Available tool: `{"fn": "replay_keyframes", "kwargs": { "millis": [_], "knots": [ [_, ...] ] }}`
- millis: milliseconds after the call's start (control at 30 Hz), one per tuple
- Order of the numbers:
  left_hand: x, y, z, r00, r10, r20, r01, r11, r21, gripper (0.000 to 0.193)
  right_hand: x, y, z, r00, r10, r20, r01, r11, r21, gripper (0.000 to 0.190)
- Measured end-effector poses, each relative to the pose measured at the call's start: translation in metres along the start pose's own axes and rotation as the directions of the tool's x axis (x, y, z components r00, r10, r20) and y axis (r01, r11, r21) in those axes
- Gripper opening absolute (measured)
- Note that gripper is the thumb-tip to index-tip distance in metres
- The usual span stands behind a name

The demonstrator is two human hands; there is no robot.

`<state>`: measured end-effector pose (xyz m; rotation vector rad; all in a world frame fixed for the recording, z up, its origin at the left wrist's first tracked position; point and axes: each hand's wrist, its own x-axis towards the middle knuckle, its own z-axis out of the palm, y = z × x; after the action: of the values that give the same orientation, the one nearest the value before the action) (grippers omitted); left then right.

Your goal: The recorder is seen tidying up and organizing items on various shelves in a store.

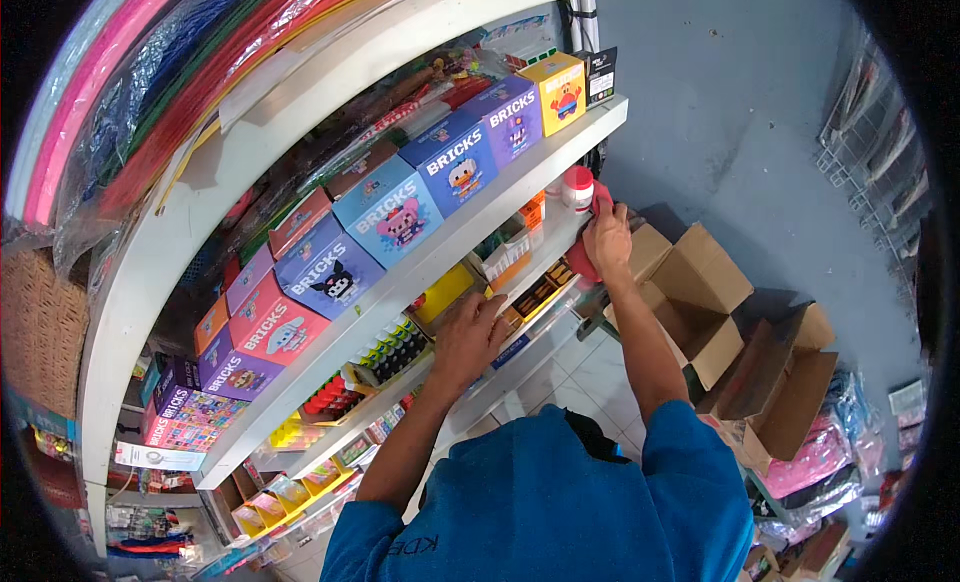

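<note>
With my right hand (609, 240) I grip a red cloth (583, 261) at the right end of the middle white shelf (561, 225). Just behind that hand stands a white plastic jar with a red lid (577, 188). My left hand (466, 342) rests near the same shelf's front edge, fingers spread, beside a yellow box (442, 293). A carton with white items (506, 259) stands between the two hands. Whether my left fingertips touch the shelf or the goods cannot be told.
Above runs a white shelf edge (420, 282) with a row of brick toy boxes (390, 210). Open cardboard boxes (694, 304) stand to the right against a grey wall (720, 131). Lower left are boxes of bottles (390, 349) and a yellow display tray (292, 503).
</note>
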<state>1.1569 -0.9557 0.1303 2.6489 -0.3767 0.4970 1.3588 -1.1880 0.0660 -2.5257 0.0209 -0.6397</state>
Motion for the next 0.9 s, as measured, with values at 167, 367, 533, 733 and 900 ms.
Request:
{"fn": "replay_keyframes", "kwargs": {
  "millis": [167,367,533,733,900],
  "knots": [
    [0.005,-0.001,0.0,1.0,0.024,-0.015,-0.023,0.999,0.023,0.033,-0.03,-0.018,-0.007,0.999,0.041,-0.029,-0.039,0.997,0.07,0.038],
    [0.0,0.0,0.001,1.0,-0.005,-0.024,0.007,0.997,0.073,0.03,-0.063,-0.033,-0.014,0.985,-0.169,-0.032,0.169,0.985,0.025,0.046],
    [-0.012,-0.003,-0.001,0.993,-0.073,-0.087,0.077,0.996,0.037,0.028,-0.085,-0.053,-0.021,0.979,-0.194,0.057,0.191,0.98,0.064,0.042],
    [-0.036,0.0,-0.004,0.989,-0.107,-0.103,0.11,0.994,0.024,0.026,-0.11,-0.076,-0.031,0.96,-0.265,0.09,0.255,0.96,0.112,0.041],
    [-0.055,0.002,-0.003,0.983,-0.182,-0.035,0.181,0.983,-0.029,0.025,-0.128,-0.09,-0.031,0.928,-0.37,0.051,0.361,0.923,0.13,0.046]
  ]
}}
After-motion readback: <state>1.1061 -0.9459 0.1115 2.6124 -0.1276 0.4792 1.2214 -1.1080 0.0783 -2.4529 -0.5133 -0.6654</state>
